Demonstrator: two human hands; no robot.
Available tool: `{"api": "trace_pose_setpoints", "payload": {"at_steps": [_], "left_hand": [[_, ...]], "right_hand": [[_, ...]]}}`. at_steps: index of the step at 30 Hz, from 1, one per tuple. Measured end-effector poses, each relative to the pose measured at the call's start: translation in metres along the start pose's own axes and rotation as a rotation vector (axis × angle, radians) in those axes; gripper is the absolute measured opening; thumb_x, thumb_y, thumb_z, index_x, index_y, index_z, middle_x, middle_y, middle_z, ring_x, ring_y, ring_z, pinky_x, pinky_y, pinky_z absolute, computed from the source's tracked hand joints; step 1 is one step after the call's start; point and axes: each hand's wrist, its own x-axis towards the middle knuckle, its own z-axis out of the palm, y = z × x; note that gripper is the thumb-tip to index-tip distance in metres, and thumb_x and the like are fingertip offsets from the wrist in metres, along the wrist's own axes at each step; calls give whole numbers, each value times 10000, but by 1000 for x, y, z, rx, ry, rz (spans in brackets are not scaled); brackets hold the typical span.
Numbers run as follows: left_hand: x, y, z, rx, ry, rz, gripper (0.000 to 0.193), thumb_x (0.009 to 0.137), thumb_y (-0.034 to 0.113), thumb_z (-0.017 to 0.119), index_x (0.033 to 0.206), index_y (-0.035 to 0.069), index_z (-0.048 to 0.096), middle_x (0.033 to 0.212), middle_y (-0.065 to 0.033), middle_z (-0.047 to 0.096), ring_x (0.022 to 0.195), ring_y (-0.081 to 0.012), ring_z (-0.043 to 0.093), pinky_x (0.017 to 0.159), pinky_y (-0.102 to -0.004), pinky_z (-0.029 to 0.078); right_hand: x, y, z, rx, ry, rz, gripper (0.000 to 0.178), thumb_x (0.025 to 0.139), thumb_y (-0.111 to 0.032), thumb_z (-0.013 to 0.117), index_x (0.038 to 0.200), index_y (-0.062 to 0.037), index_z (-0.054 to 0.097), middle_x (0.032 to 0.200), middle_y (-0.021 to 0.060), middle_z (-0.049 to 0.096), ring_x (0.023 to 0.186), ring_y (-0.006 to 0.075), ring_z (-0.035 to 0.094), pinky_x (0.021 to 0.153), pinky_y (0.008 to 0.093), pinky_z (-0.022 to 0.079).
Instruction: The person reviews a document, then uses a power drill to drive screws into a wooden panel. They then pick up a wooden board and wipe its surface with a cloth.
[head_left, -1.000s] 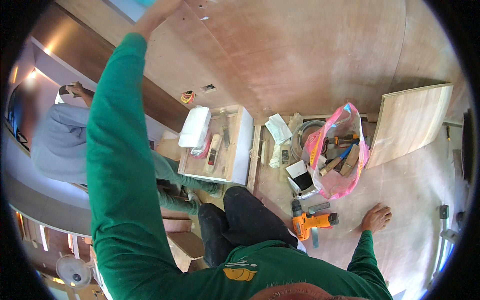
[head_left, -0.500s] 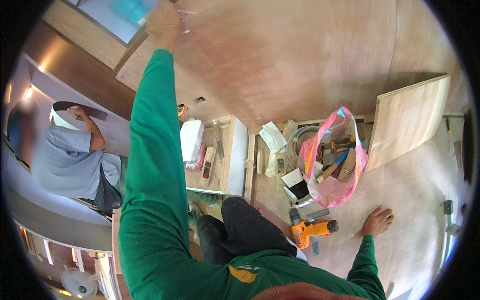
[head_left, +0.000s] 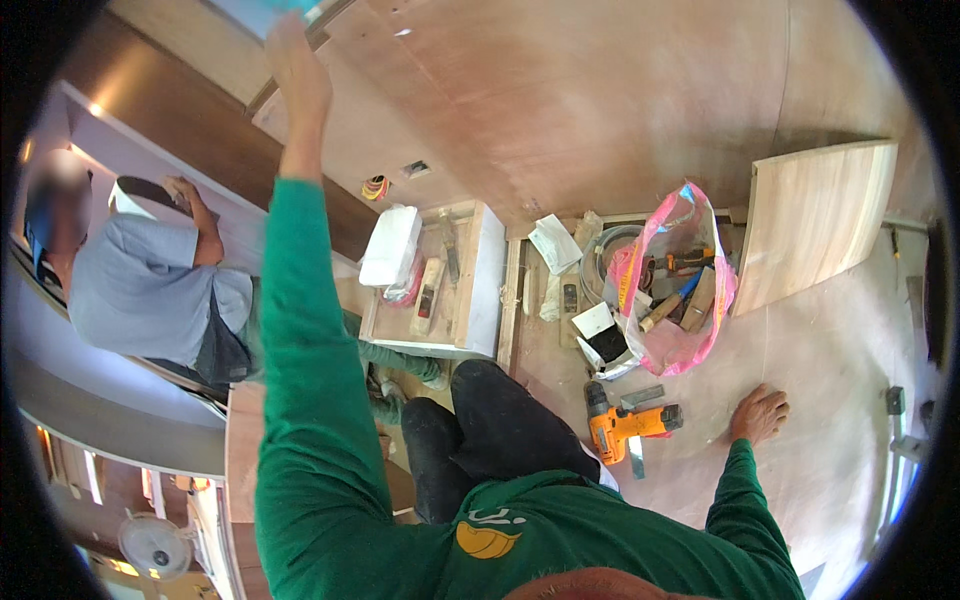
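Note:
My left hand [head_left: 302, 85] is raised far out at the top left, beside the plywood panel [head_left: 600, 100]. Its fingers are closed and blurred by motion. They appear to grip a blurred teal thing [head_left: 290, 5], mostly cut off by the upper edge, whose kind I cannot make out. My right hand [head_left: 760, 412] rests palm down on the pale board [head_left: 800, 350], fingers spread and a little bent, holding nothing. Left of it lies an orange cordless drill [head_left: 630, 428], with a flat metal strip [head_left: 637, 458] partly under it.
A pink-rimmed bag [head_left: 683, 350] of hand tools stands beyond the drill. A loose wooden panel [head_left: 815, 225] leans at right. An open wooden box [head_left: 480, 300] holds a white package [head_left: 391, 245] and tools. Another person [head_left: 150, 290] works at far left; a fan [head_left: 157, 545] stands lower left.
My left hand has moved left, and the teal thing has slid mostly out of the top of the picture. My right hand stays on the board. The view has shifted slightly.

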Motion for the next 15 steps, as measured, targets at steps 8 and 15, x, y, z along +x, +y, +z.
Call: {"api": "trace_pose_setpoints", "payload": {"at_steps": [8, 15], "left_hand": [[-411, 155, -217, -367, -557, -991, 458, 1161, 365, 417, 1010, 6, 658, 936, -98, 646, 918, -198, 602, 849, -373, 477], [-527, 234, -339, -698, -363, -1466, 357, 1134, 297, 551, 1047, -26, 677, 888, -45, 644, 854, -146, 609, 820, -323, 499]], "right_hand": [[-9, -5, -4, 8, 33, -29, 590, 1070, -508, 479, 1399, -19, 490, 1401, 241, 516, 1296, 440, 520, 1002, 619, 473], [58, 48, 33, -233, -258, -293, 622, 1016, -430, 580, 1396, 52, 474, 1452, 308, 476, 1300, 470, 520, 1090, 578, 466]]}}
